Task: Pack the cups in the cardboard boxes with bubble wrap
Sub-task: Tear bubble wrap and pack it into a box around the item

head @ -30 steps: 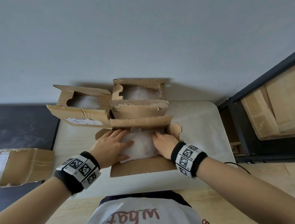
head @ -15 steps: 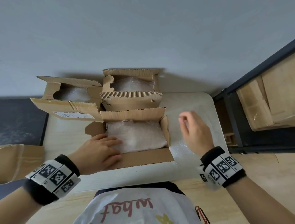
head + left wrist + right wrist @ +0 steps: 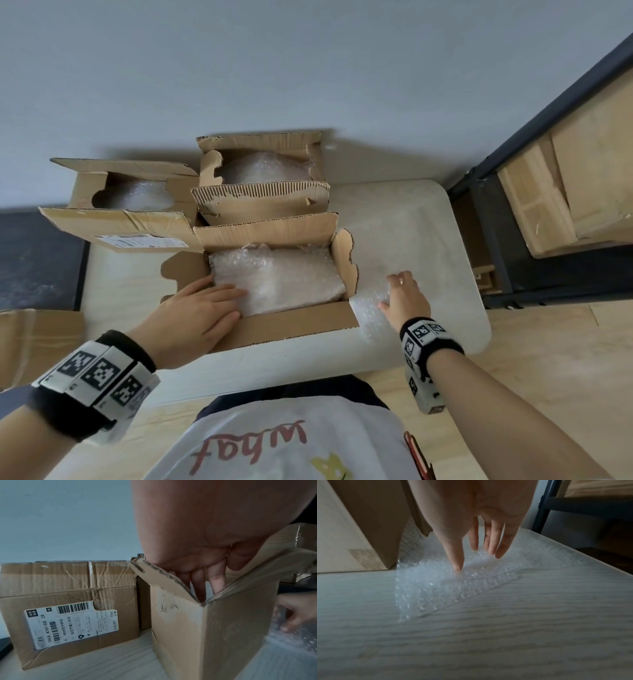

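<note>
Bubble wrap sheet [image 3: 453, 582] lies flat on the desk [image 3: 411, 356] by its right edge, and the right hand [image 3: 406, 296] now reaches down onto it with fingers [image 3: 489, 542] straight and slightly spread, thumb tip touching the plastic. It does not pinch the sheet yet. 1 second ago this hand was inside the near box [image 3: 298, 325] beside the other one, pressing the padding; half a second ago it was lifted in the air to the right, so it has left the box and come down on the loose sheet.

On the other side, the left hand [image 3: 191, 317] stays at the box's left corner, fingers [image 3: 216, 580] extended and flat, reaching over the rim onto the packed wrap [image 3: 277, 282] as before. No cup shows; whatever is in this box is hidden beneath the wrap.

Behind it, against the desk's far edge, 2 more open boxes stand: the middle box [image 3: 260, 202] and the left box [image 3: 126, 221], each with wrap bulging inside and flaps up.

Judging from this, the near box is filled and steadied, and the loose sheet is probably meant as a top layer or for another cup. It looks thin and slippery, so a pinch at its edge would lift it better than a flat palm.
</note>
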Motion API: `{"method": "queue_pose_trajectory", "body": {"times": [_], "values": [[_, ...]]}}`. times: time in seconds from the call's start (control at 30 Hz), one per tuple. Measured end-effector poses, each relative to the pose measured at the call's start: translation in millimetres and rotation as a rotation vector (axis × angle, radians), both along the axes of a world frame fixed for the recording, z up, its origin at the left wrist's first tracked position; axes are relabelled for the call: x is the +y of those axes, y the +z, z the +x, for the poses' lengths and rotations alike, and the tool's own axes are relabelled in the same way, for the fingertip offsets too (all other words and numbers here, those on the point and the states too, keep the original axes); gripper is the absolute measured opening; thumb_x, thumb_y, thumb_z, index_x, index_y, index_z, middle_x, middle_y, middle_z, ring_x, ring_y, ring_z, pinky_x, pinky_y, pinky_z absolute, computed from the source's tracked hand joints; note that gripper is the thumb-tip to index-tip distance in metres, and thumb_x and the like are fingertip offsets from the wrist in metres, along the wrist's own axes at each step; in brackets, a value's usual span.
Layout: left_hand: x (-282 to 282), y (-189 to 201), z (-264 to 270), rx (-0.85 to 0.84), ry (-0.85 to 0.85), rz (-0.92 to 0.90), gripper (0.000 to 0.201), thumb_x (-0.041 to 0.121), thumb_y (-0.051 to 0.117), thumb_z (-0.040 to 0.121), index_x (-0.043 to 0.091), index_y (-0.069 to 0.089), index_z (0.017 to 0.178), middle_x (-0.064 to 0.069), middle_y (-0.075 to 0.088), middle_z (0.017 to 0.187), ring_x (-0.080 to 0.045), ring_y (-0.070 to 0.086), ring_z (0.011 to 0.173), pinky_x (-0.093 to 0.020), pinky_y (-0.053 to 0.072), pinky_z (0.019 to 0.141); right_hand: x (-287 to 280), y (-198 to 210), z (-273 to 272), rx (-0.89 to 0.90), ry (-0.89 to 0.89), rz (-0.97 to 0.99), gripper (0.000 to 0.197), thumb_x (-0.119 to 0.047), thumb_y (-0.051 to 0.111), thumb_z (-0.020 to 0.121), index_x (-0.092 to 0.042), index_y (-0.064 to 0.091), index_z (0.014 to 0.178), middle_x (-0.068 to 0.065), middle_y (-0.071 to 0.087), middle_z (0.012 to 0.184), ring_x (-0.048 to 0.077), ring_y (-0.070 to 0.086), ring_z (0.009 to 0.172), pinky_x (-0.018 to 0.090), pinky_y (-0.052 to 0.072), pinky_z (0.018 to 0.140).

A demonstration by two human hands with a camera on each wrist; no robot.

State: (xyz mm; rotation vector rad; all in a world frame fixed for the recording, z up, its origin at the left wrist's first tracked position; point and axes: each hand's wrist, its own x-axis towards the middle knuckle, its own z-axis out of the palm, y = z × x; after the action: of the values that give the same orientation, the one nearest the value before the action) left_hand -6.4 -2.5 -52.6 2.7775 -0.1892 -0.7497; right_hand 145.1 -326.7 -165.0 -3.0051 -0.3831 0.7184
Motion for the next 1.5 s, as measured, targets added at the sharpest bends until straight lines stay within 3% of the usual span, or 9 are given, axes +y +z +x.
{"method": "queue_pose_trajectory", "body": {"times": [0.3,0.5,0.67,0.77,0.87,0.97,1.2,1.37,1.5], "values": [[0.4,-2.9,0.4,0.022,0.056,-0.041,0.062,0.045,0.008,0.088,0.035,0.055,0.127,0.025,0.032,0.146,0.010,0.018,0.136,-0.012,-0.016,0.107,-4.1,3.7,0.0,-0.026,-0.118,0.177,0.015,-0.002,0.046,0.090,-0.012,0.056,0.083,0.007,0.057,0.096,0.025,0.056,0.081,0.029,0.044,0.065],[5.5,-9.3,1.8,-0.012,0.051,-0.092,0.052,0.044,0.013,0.096,0.036,0.060,0.118,0.024,0.036,0.144,0.011,0.023,0.133,-0.014,-0.010,0.110,-32.1,47.5,20.2,-0.128,-0.543,0.666,0.021,-0.018,0.052,0.096,-0.002,0.057,0.111,0.013,0.062,0.112,0.025,0.057,0.106,0.028,0.043,0.087],[5.0,-10.3,3.8,-0.041,0.077,-0.121,0.046,0.046,0.022,0.099,0.030,0.061,0.118,0.020,0.048,0.136,0.002,0.038,0.129,-0.019,0.005,0.114,-50.6,115.4,31.8,-0.251,-0.558,0.946,0.008,-0.022,0.053,0.096,-0.015,0.056,0.099,0.002,0.061,0.092,0.002,0.054,0.076,0.018,0.039,0.070],[0.1,3.7,8.1,-0.191,0.130,-0.265,0.055,0.058,0.027,0.089,0.024,0.066,0.107,0.015,0.062,0.115,0.003,0.057,0.100,-0.020,0.035,0.096,-44.7,159.5,31.1,-0.106,-0.513,1.140,0.009,-0.021,0.054,0.095,-0.026,0.060,0.092,-0.003,0.057,0.080,0.013,0.051,0.074,0.031,0.041,0.073],[-3.6,28.9,22.3,-0.330,0.276,-0.422,0.027,0.032,0.063,0.088,0.034,0.059,0.115,0.013,0.063,0.110,0.008,0.059,0.081,-0.016,0.044,0.072,-25.2,194.4,30.6,0.110,-0.429,1.301,0.018,-0.010,0.053,0.093,-0.021,0.064,0.100,0.007,0.064,0.091,0.025,0.059,0.086,0.039,0.045,0.083],[-3.2,57.2,47.7,-0.448,0.287,-0.557,0.054,0.036,0.067,0.080,0.041,0.043,0.128,0.025,0.053,0.116,0.008,0.053,0.107,-0.015,0.042,0.087,0.9,219.7,28.5,0.327,-0.343,1.378,0.030,0.001,0.048,0.093,-0.005,0.057,0.121,0.018,0.060,0.123,0.034,0.056,0.117,0.043,0.046,0.099],[-5.3,100.9,97.0,-0.348,0.474,-0.943,0.113,0.061,0.081,0.053,0.030,0.023,0.146,0.018,0.041,0.144,0.007,0.038,0.129,-0.019,0.034,0.104,47.6,245.2,21.9,0.760,-0.217,1.476,0.041,-0.004,0.042,0.089,0.000,0.051,0.129,0.017,0.063,0.121,0.030,0.061,0.111,0.037,0.051,0.094],[-0.9,101.3,91.5,-0.348,0.585,-1.106,0.038,0.039,0.080,0.069,0.016,0.067,0.096,0.005,0.074,0.089,-0.009,0.070,0.081,-0.014,0.051,0.069,55.5,238.9,19.3,0.794,-0.327,1.531,0.038,-0.006,0.049,0.089,0.002,0.055,0.125,0.020,0.063,0.118,0.031,0.064,0.105,0.040,0.053,0.093],[3.9,92.2,79.5,-0.436,0.716,-1.138,0.027,0.031,0.071,0.074,0.007,0.071,0.086,-0.007,0.073,0.080,-0.014,0.066,0.070,-0.019,0.050,0.063,59.3,233.0,18.5,0.940,-0.346,1.645,0.058,-0.041,0.042,0.093,-0.006,0.043,0.140,0.022,0.042,0.143,0.032,0.052,0.122,0.043,0.046,0.101]]}}
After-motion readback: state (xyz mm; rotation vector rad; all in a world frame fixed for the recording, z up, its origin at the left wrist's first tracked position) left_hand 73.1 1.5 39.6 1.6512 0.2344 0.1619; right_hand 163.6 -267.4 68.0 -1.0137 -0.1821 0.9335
